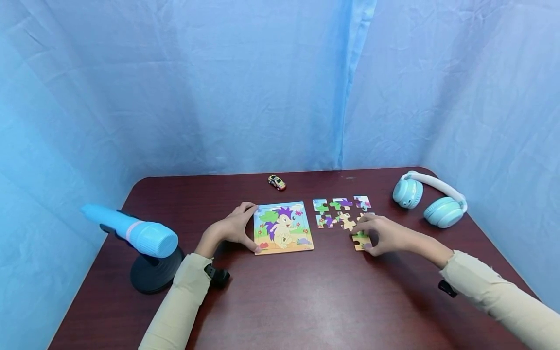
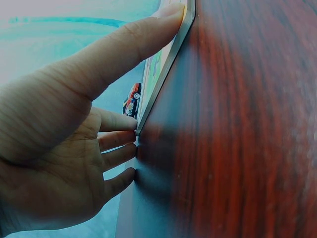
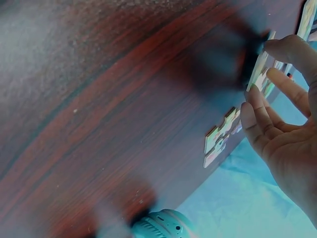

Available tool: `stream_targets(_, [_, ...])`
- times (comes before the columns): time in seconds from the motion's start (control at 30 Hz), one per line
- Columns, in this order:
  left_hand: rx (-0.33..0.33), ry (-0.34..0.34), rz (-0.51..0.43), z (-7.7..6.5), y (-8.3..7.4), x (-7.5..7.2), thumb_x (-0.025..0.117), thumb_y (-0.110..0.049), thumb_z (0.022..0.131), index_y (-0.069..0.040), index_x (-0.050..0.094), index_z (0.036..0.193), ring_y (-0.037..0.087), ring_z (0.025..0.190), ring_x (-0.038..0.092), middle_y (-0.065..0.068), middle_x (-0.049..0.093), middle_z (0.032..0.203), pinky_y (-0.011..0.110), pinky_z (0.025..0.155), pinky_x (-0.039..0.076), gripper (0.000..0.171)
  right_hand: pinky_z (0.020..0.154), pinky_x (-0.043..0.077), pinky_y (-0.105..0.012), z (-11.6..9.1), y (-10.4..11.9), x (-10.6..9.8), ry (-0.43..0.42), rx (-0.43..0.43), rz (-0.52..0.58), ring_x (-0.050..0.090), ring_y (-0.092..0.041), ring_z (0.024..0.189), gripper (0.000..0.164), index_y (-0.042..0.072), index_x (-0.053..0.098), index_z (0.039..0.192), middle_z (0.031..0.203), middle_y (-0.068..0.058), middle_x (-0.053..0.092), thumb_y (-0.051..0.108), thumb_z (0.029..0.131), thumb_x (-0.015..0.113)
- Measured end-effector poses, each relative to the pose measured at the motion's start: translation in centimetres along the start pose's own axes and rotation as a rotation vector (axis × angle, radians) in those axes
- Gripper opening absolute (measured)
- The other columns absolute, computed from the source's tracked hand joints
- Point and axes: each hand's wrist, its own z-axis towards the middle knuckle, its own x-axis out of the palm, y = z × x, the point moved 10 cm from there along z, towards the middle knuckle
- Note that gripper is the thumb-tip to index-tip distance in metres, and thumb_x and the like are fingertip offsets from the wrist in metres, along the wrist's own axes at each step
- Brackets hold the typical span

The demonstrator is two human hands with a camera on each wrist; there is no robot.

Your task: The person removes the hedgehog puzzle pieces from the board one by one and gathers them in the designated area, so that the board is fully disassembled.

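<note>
A square picture puzzle board (image 1: 283, 231) with a purple-spined hedgehog lies flat on the table. My left hand (image 1: 236, 226) is at its left side, thumb on the near corner and fingertips against the far corner; the left wrist view shows these fingers (image 2: 119, 121) fairly straight. To the right, my right hand (image 1: 385, 236) pinches a green and orange jigsaw piece (image 1: 361, 241) between thumb and fingers. In the right wrist view this piece (image 3: 258, 69) stands tilted above the tabletop. Several loose jigsaw pieces (image 1: 341, 204) lie between the board and that hand, some partly hidden by it.
A small toy car (image 1: 276, 182) sits behind the board. Light blue headphones (image 1: 444, 212) lie at the right back. On the left, a blue microphone-like object (image 1: 150, 238) rests on a round black stand (image 1: 153, 274). Blue curtains (image 1: 262, 87) surround the dark wooden table (image 1: 306, 301).
</note>
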Motion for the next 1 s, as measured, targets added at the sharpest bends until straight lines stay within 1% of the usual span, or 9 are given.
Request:
stream_targets(0.13, [0.002, -0.001, -0.001, 0.07, -0.11, -0.04, 0.092, -0.045, 0.073, -0.003, 0.018, 0.163, 0.035, 0.148, 0.028, 0.016, 0.022, 0.164, 0.055, 0.117, 0.036, 0.124, 0.068, 0.045, -0.023, 0.06, -0.01, 0.21, 0.019, 0.019, 0.005, 0.056, -0.019, 0.087, 0.041, 0.012, 0.074, 0.119, 0.115, -0.009, 0.062, 0.005, 0.079, 0.076])
stream_targets(0.37, [-0.001, 0.005, -0.006, 0.35, -0.09, -0.04, 0.092, -0.044, 0.072, -0.005, 0.018, 0.163, 0.035, 0.148, 0.027, 0.015, 0.021, 0.164, 0.054, 0.119, 0.034, 0.124, 0.066, 0.044, -0.022, 0.17, 0.53, 0.18, 0.005, -0.013, 0.021, 0.055, -0.016, 0.085, 0.041, 0.012, 0.073, 0.118, 0.114, -0.007, 0.063, 0.003, 0.079, 0.076])
stream_targets(0.47, [-0.006, 0.008, -0.011, 0.43, -0.04, -0.01, 0.092, -0.043, 0.072, -0.006, 0.018, 0.164, 0.034, 0.149, 0.026, 0.015, 0.020, 0.165, 0.055, 0.119, 0.033, 0.124, 0.066, 0.044, -0.021, 0.21, 0.60, 0.29, 0.005, -0.015, 0.031, 0.055, -0.015, 0.083, 0.040, 0.012, 0.073, 0.117, 0.113, -0.006, 0.063, 0.003, 0.079, 0.075])
stream_targets(0.53, [-0.002, 0.006, -0.008, 0.45, -0.07, -0.03, 0.092, -0.043, 0.072, -0.005, 0.018, 0.163, 0.035, 0.149, 0.027, 0.016, 0.020, 0.164, 0.055, 0.119, 0.034, 0.124, 0.066, 0.044, -0.021, 0.21, 0.60, 0.43, 0.013, -0.008, 0.037, 0.055, -0.015, 0.083, 0.040, 0.013, 0.073, 0.118, 0.114, -0.005, 0.063, 0.003, 0.079, 0.075])
stream_targets(0.8, [0.002, 0.000, -0.012, 0.29, -0.04, 0.07, 0.092, -0.044, 0.073, -0.002, 0.018, 0.163, 0.036, 0.147, 0.029, 0.017, 0.022, 0.163, 0.055, 0.117, 0.037, 0.123, 0.067, 0.046, -0.023, 0.10, 0.75, 0.72, 0.024, -0.005, 0.051, 0.055, -0.015, 0.086, 0.039, 0.014, 0.073, 0.118, 0.115, -0.004, 0.063, 0.003, 0.080, 0.075])
stream_targets(0.9, [-0.004, -0.003, -0.017, 0.19, 0.08, 0.11, 0.092, -0.044, 0.073, -0.002, 0.018, 0.163, 0.036, 0.147, 0.029, 0.018, 0.022, 0.163, 0.055, 0.117, 0.036, 0.123, 0.067, 0.046, -0.023, 0.00, 0.76, 0.67, 0.021, -0.012, 0.039, 0.055, -0.016, 0.087, 0.040, 0.014, 0.074, 0.118, 0.115, -0.004, 0.062, 0.003, 0.080, 0.075])
stream_targets(1.0, [-0.008, -0.005, -0.022, 0.15, 0.24, 0.13, 0.092, -0.044, 0.073, -0.003, 0.019, 0.163, 0.037, 0.147, 0.029, 0.017, 0.022, 0.163, 0.055, 0.117, 0.036, 0.123, 0.069, 0.048, -0.025, -0.27, 0.60, 0.55, 0.021, -0.009, 0.025, 0.057, -0.019, 0.092, 0.040, 0.014, 0.074, 0.119, 0.117, -0.006, 0.062, 0.003, 0.080, 0.076])
